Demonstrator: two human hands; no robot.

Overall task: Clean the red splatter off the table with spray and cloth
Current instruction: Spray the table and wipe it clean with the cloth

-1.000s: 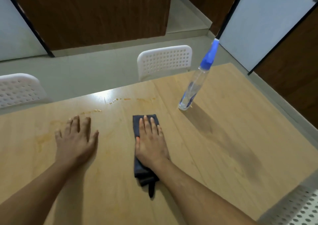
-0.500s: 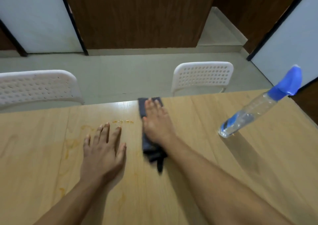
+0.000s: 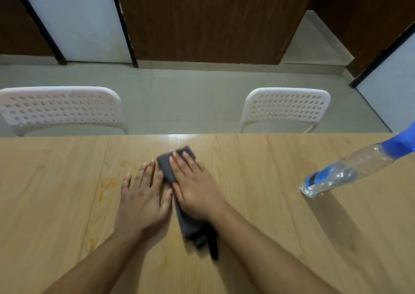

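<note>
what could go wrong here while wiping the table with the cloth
1. The right hand presses the cloth flat beside the orange stains, which lie left of the left hand; wiping only here could miss them.
2. The spray bottle stands to the right; a wide sweep could knock it over.
3. A stained cloth may smear rather than lift the marks.

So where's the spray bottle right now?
The spray bottle stands on the table at the far right of the head view, apart from the right hand and cloth.
</note>
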